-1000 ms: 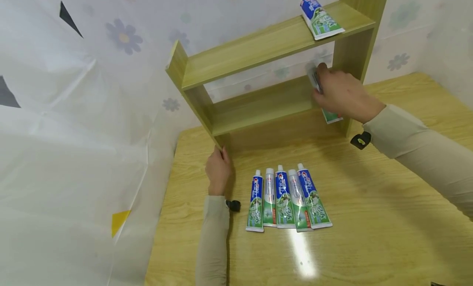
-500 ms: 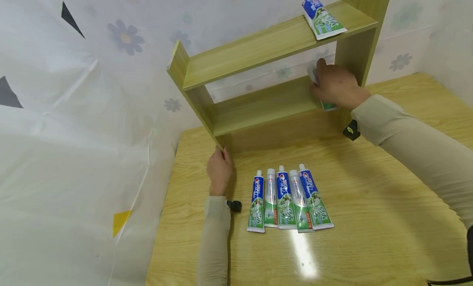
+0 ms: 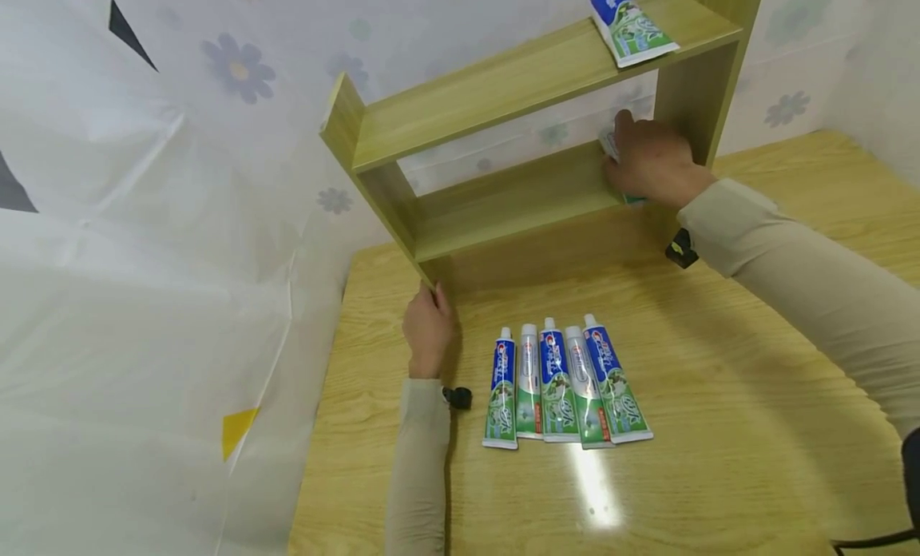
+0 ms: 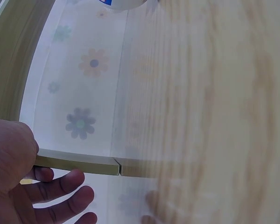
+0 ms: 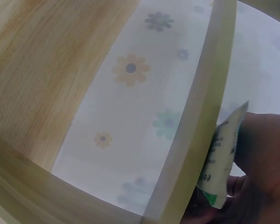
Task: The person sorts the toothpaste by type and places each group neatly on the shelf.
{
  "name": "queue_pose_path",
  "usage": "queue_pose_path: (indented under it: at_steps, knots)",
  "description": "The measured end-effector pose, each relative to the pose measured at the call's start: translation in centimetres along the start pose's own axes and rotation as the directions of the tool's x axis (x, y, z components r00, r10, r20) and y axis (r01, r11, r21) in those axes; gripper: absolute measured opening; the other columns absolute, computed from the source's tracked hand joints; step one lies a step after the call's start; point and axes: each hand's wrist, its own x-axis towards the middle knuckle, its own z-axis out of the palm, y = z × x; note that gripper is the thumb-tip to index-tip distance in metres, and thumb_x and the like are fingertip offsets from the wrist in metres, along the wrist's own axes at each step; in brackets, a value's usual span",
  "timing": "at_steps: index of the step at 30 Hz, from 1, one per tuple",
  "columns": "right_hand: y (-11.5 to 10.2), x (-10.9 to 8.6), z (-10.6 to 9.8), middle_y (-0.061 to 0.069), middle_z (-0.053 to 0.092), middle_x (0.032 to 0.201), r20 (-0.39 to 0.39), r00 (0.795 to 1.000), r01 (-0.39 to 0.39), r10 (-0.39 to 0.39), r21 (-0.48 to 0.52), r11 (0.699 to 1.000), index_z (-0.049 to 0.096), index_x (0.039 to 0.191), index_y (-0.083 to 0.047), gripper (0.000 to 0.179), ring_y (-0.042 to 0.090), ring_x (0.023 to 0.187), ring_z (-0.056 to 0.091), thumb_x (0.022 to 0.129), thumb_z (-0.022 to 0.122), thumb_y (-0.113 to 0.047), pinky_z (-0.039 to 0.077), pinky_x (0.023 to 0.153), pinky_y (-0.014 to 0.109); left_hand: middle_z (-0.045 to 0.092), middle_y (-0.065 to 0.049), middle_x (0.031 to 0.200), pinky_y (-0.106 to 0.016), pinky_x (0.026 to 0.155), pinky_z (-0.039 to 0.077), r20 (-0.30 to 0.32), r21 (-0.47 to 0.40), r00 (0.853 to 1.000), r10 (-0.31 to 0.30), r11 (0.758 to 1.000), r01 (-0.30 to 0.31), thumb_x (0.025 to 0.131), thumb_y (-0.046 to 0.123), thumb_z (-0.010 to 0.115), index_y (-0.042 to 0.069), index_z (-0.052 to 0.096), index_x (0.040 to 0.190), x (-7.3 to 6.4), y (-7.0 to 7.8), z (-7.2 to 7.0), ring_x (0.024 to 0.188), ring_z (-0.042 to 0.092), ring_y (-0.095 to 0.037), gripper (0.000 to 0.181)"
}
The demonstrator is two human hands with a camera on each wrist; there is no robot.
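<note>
In the head view, my right hand (image 3: 657,160) grips a toothpaste tube (image 3: 609,144) at the right end of the wooden rack's lower shelf (image 3: 510,195). Most of that tube is covered by the hand; its flat crimped end (image 5: 235,123) shows beside the shelf board in the right wrist view. My left hand (image 3: 427,330) holds the bottom corner of the rack's left side panel (image 3: 384,212), thumb on one side and fingers on the other. On the upper shelf (image 3: 474,97), a blue and green toothpaste tube (image 3: 630,29) lies with its crimped end at the front edge.
Several toothpaste tubes (image 3: 557,396) lie side by side on the wooden table (image 3: 704,460) in front of the rack, caps toward it. A flower-patterned wall covering (image 3: 287,85) stands behind, and white sheeting (image 3: 144,316) hangs at the left. A black cord (image 3: 877,540) shows at bottom right.
My right hand has moved the toothpaste tube farther in over the lower shelf, so less of its green end shows. The left hand keeps its hold on the rack.
</note>
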Motion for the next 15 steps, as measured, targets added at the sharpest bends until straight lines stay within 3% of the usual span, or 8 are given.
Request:
queue_pose_path:
  at_steps: [1,3,6,8,10,15]
  knots:
    - [0.0,0.1,0.1,0.028,0.059,0.089,0.002,1.000,-0.002,0.002,0.002,1.000,0.040,0.126,0.012,0.044,0.036,0.064,0.059,0.107,0.046,-0.027,0.045,0.045,0.043,0.056,-0.003,0.063,-0.045,0.046,0.040,0.016,-0.016,1.000,-0.005,1.000,0.005,0.117,0.051,0.040,0.014,0.058,0.088,-0.1,0.6,-0.8,0.050,0.051,-0.023,0.050]
    - [-0.1,0.1,0.2,0.028,0.059,0.088,0.002,1.000,-0.005,0.005,0.010,1.000,0.040,0.126,0.012,0.044,0.036,0.062,0.058,0.106,0.046,-0.027,0.044,0.045,0.043,0.055,0.001,0.063,-0.041,0.046,0.040,-0.009,-0.025,1.000,0.020,0.999,-0.021,0.116,0.054,0.038,0.017,0.057,0.087,0.0,-0.1,-0.3,0.051,0.050,-0.019,0.051]
    - [-0.1,0.1,0.2,0.026,0.058,0.085,0.001,1.000,-0.008,0.008,0.011,1.000,0.040,0.127,0.012,0.045,0.034,0.060,0.056,0.106,0.046,-0.027,0.043,0.044,0.042,0.057,-0.003,0.064,-0.048,0.048,0.042,-0.014,-0.049,1.000,0.019,0.999,-0.019,0.117,0.048,0.042,0.015,0.056,0.085,-0.4,1.4,-1.8,0.053,0.052,-0.022,0.048]
    - [-0.1,0.0,0.3,0.026,0.058,0.086,0.001,1.000,-0.018,0.018,0.012,1.000,0.039,0.131,0.013,0.049,0.034,0.060,0.056,0.106,0.046,-0.029,0.044,0.044,0.043,0.057,-0.003,0.063,-0.050,0.047,0.040,-0.028,-0.040,0.999,0.018,0.999,-0.019,0.117,0.049,0.042,0.016,0.056,0.085,-0.2,0.5,-0.5,0.052,0.051,-0.022,0.048]
    - [-0.1,-0.2,0.3,0.027,0.058,0.089,0.004,0.999,-0.042,0.042,0.016,0.999,0.038,0.136,0.014,0.055,0.034,0.062,0.057,0.106,0.046,-0.032,0.045,0.045,0.044,0.057,-0.006,0.064,-0.051,0.047,0.038,-0.002,-0.022,1.000,-0.017,1.000,0.017,0.117,0.047,0.043,0.015,0.056,0.085,-0.2,0.6,-0.4,0.052,0.051,-0.025,0.047]
    - [-0.1,-1.2,0.2,0.027,0.058,0.093,-0.030,0.996,-0.084,0.085,0.023,0.996,0.039,0.140,0.014,0.063,0.036,0.066,0.059,0.107,0.049,-0.039,0.046,0.047,0.048,0.056,-0.001,0.065,-0.040,0.047,0.040,0.039,-0.001,0.999,-0.016,1.000,0.016,0.116,0.058,0.035,0.019,0.055,0.087,0.3,-1.6,1.7,0.053,0.052,-0.021,0.052]
